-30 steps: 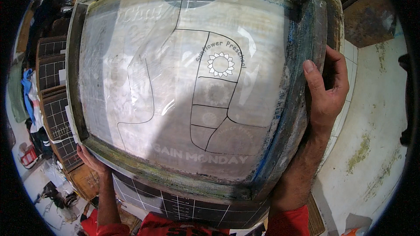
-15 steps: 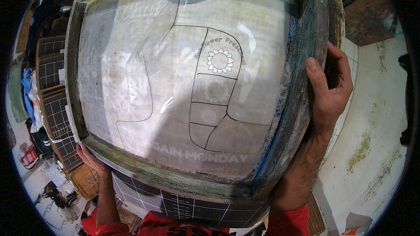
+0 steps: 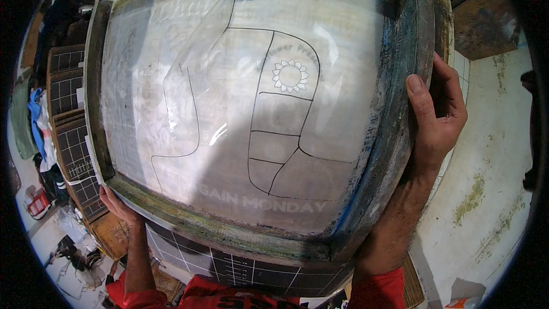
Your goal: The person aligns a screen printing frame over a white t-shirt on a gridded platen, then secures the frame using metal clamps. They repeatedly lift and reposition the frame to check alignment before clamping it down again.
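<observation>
Your right hand [image 3: 437, 120] grips the right edge of the frame [image 3: 416, 34], your left hand [image 3: 121, 207] touches its near-left corner, grip unclear, so you seem to be positioning it above the gridded board's [image 3: 246, 270] near edge, which calls for steady, even support.

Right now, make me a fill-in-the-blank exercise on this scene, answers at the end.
The left hand is at the lower ____ corner of the paint-stained frame.
On the right hand, the digit on the frame's near face is the ____.
Both sleeves are coloured ____.
The gridded board has ____ lines.
Missing words: left; thumb; red; white.
</observation>
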`<control>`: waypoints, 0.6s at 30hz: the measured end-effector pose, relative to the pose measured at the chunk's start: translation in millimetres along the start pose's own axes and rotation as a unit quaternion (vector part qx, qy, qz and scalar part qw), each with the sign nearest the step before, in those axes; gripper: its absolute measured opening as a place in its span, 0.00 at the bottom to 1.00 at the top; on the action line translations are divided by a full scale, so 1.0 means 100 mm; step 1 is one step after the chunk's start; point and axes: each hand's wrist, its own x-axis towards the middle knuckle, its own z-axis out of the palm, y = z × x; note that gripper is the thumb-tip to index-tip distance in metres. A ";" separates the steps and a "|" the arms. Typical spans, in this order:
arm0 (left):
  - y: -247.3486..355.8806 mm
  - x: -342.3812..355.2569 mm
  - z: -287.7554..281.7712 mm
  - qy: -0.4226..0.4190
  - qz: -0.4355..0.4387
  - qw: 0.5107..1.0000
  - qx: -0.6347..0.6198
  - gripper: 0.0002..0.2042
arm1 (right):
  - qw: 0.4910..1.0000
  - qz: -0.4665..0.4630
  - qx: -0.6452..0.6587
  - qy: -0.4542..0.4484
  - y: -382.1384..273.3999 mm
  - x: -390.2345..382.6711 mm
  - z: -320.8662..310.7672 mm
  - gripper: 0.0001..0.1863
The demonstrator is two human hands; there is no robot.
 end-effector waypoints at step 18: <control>0.13 0.03 -0.03 -0.009 0.061 0.996 0.058 0.25 | 1.000 0.003 -0.010 0.004 -0.01 0.01 0.02 0.21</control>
